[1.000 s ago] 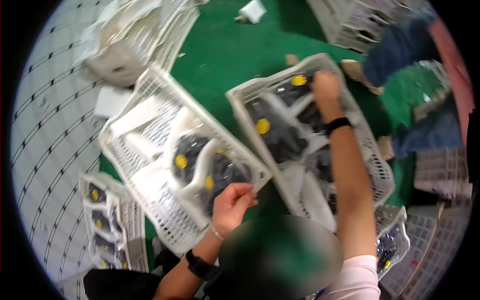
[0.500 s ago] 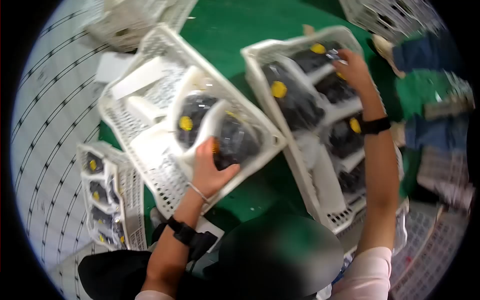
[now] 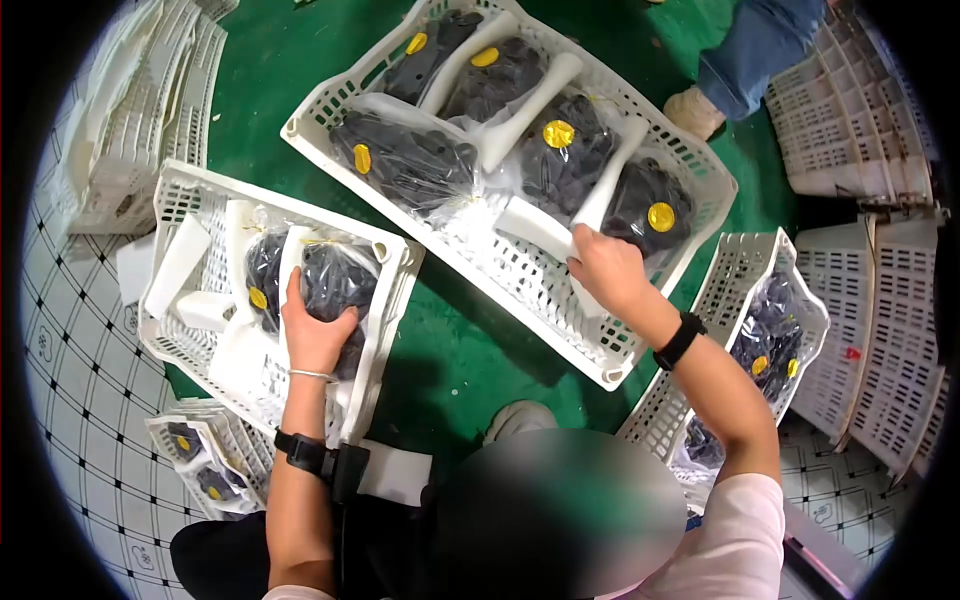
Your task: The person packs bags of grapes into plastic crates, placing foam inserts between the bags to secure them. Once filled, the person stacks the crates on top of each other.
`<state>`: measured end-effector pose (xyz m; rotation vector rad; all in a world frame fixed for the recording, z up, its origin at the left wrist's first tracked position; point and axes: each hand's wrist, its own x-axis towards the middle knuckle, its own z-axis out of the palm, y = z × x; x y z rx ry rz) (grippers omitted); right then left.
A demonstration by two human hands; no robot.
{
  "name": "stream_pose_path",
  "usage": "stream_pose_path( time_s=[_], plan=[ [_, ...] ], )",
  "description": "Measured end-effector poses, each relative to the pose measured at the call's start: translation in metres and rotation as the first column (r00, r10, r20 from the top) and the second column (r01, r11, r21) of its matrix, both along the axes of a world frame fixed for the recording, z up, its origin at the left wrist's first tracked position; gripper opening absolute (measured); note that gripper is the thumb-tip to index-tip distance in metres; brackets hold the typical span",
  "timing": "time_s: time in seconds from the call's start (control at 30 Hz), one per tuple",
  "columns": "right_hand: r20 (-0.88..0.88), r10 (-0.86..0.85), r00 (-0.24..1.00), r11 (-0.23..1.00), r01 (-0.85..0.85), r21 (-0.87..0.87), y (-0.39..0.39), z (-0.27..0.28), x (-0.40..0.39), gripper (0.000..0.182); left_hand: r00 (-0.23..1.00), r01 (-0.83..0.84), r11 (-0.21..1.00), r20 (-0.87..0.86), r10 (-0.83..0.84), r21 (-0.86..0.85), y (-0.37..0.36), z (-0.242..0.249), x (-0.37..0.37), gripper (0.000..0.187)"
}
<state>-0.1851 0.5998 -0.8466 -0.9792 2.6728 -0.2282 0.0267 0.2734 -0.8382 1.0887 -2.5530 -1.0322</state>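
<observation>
In the crate on the left, my left hand grips a clear bag of dark grapes, its thumb over the bag and its fingers along a white foam strip. A second bag of grapes with a yellow sticker lies left of the strip. My right hand is closed on the lower end of a white foam strip in the larger crate. That strip stands between two grape bags with yellow stickers. Another foam piece lies left of my fingers.
More grape bags with foam between them fill the far part of the large crate. Crates with bags stand at right and lower left. Stacked crates rise at far left. A person's leg is at upper right.
My right hand has gone from a bag at the large crate's far end to the foam strip near its front. The view has turned; my left hand stays at the same bag.
</observation>
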Motion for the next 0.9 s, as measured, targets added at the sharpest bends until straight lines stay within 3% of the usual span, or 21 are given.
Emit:
stream_pose_path(
  time_s=[0.03,0.1,0.2,0.23,0.3,0.33,0.4,0.47,0.53,0.57,0.6,0.7,0.73,0.77,0.83,0.87,0.9],
  plan=[
    [-0.043,0.012,0.999,1.0,-0.012,0.007,-0.001,-0.005,-0.001,0.029,1.0,0.021,0.999,-0.019,-0.021,0.025,-0.006,0.004,0.004,0.087],
    [-0.018,0.023,1.0,0.999,-0.022,0.048,0.0,-0.008,-0.002,0.033,0.997,-0.061,0.932,-0.016,0.071,0.356,-0.019,0.021,0.005,0.083],
    [0.025,0.048,0.999,0.998,-0.049,0.031,0.001,0.005,0.0,0.04,0.995,-0.077,0.819,-0.008,0.099,0.569,-0.031,0.076,0.003,0.075],
    [0.042,0.057,0.997,0.998,-0.057,0.01,0.001,0.011,0.001,0.043,0.995,-0.065,0.774,-0.021,0.1,0.63,-0.036,0.092,0.003,0.074],
    [0.062,0.051,0.997,0.981,-0.038,-0.192,0.007,0.02,0.001,0.044,0.997,0.03,0.76,-0.076,0.026,0.65,-0.031,0.138,-0.006,0.073],
    [0.075,0.043,0.996,0.959,-0.019,-0.284,0.011,0.02,0.002,0.045,0.993,0.1,0.766,-0.117,-0.032,0.635,-0.025,0.157,-0.014,0.079],
    [-0.022,0.063,0.998,0.977,-0.066,-0.203,0.018,0.015,-0.002,0.042,0.971,0.239,0.812,-0.103,-0.218,0.533,-0.009,0.189,-0.041,0.094],
    [-0.068,0.064,0.996,0.986,-0.074,-0.149,0.02,0.011,-0.012,0.035,0.885,0.462,0.742,-0.192,-0.425,0.486,0.023,0.2,-0.079,0.097],
    [-0.062,0.067,0.996,0.985,-0.075,-0.153,0.013,0.009,-0.02,0.031,0.706,0.684,0.584,-0.196,-0.68,0.438,0.057,0.199,-0.116,0.089],
    [-0.056,0.065,0.996,0.985,-0.073,-0.155,0.013,0.008,-0.023,0.03,0.506,0.844,0.425,-0.225,-0.832,0.327,0.074,0.187,-0.136,0.086],
    [-0.029,0.05,0.998,0.984,-0.054,-0.171,0.016,0.01,-0.026,0.022,0.281,0.957,0.272,-0.09,-0.956,0.098,0.093,0.178,-0.152,0.091],
    [0.075,0.153,0.985,0.957,-0.128,-0.262,0.029,-0.006,-0.047,0.015,0.06,0.998,0.059,0.068,-0.996,-0.008,0.143,0.131,-0.172,0.087],
    [0.151,0.194,0.969,0.923,-0.128,-0.364,0.034,-0.008,-0.055,0.012,0.012,1.0,0.009,0.118,-0.993,-0.026,0.152,0.111,-0.173,0.083],
    [0.336,0.207,0.919,0.918,-0.064,-0.391,0.04,0.006,-0.061,0.013,0.027,0.998,0.018,0.151,-0.988,-0.061,0.155,0.093,-0.174,0.082],
    [0.659,0.115,0.744,0.863,0.253,-0.437,0.052,0.02,-0.069,0.02,0.062,0.991,0.034,0.216,-0.974,-0.131,0.157,0.064,-0.175,0.08],
    [0.744,0.061,0.665,0.827,0.383,-0.411,0.054,0.034,-0.066,0.021,0.062,0.991,0.029,0.251,-0.966,-0.133,0.159,0.054,-0.174,0.077],
    [0.705,0.07,0.705,0.843,0.337,-0.42,0.054,0.045,-0.06,0.027,0.105,0.985,0.064,0.261,-0.96,-0.16,0.159,0.048,-0.171,0.078]
  ],
)
